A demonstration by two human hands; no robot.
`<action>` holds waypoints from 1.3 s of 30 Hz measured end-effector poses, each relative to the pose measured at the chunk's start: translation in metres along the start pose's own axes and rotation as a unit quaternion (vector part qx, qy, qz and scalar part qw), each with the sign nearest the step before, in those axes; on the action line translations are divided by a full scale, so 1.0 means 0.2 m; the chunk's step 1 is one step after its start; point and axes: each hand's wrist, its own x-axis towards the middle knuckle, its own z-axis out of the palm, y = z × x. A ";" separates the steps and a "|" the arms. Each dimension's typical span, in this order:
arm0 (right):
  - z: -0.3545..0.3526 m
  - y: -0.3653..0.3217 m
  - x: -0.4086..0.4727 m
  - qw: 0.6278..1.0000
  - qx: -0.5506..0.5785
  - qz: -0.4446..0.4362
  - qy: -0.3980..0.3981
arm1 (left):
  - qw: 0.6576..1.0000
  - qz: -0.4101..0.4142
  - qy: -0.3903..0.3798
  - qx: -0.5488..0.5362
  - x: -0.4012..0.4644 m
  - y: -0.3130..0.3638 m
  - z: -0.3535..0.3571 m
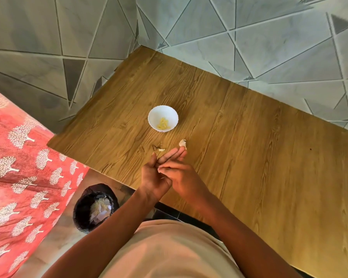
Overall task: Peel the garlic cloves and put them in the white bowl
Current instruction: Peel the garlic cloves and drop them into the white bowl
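On the surface [249,137] just beyond my left hand's [155,177] straight fingers [173,154] lies a garlic clove [182,143]; my right hand's [181,177] fingers curl, contents unclear.

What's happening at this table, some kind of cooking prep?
A person is peeling garlic by hand. The left hand is held out with straight fingers while the right hand picks at something small against them; what it is stays hidden. A white bowl on the wooden table already holds several peeled cloves. One unpeeled clove and a scrap lie near the fingers. A black bin sits on the floor below.
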 end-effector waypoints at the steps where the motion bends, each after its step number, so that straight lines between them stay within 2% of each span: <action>1: 0.00 0.00 0.01 1.000 -0.005 -0.005 0.008 | 1.000 0.001 -0.009 -0.002 0.01 0.01 0.00; 5: 0.04 -0.05 0.07 0.996 -0.002 0.027 0.083 | 0.999 -0.011 -0.032 0.001 0.03 0.04 -0.01; 7: 0.03 -0.07 0.10 0.996 -0.012 0.061 0.062 | 0.999 -0.022 -0.037 0.000 0.04 0.05 -0.02; 10: 0.04 -0.04 0.09 0.994 -0.064 0.030 0.086 | 0.999 -0.037 -0.038 0.000 0.06 0.06 -0.04; 16: 0.06 0.02 0.09 0.992 0.024 0.090 0.085 | 0.999 -0.045 -0.029 0.000 0.08 0.08 -0.06; 20: 0.07 0.02 0.08 0.976 0.109 0.140 0.123 | 0.999 -0.043 -0.018 -0.009 0.10 0.10 -0.10; 23: 0.04 0.02 0.05 0.962 0.127 0.181 0.158 | 0.999 -0.031 -0.007 0.016 0.10 0.12 -0.11; 26: 0.00 0.06 0.00 0.951 0.130 0.195 0.201 | 1.000 -0.014 0.001 -0.014 0.08 0.15 -0.09; 28: -0.02 0.11 -0.07 0.956 0.104 0.194 0.194 | 0.999 0.003 0.007 -0.039 0.06 0.18 -0.08; 31: 0.03 0.26 -0.25 0.973 0.014 0.207 0.105 | 0.998 0.029 0.024 -0.049 0.02 0.23 -0.09; 34: 0.09 0.34 -0.36 0.972 0.024 0.229 0.037 | 0.997 0.040 0.039 -0.052 -0.01 0.25 -0.12; 36: 0.10 0.31 -0.33 0.969 0.074 0.232 0.042 | 0.997 0.044 0.048 -0.049 -0.03 0.24 -0.14; 39: 0.14 0.29 -0.21 0.969 0.085 0.219 0.078 | 0.996 0.052 0.054 -0.044 -0.05 0.24 -0.15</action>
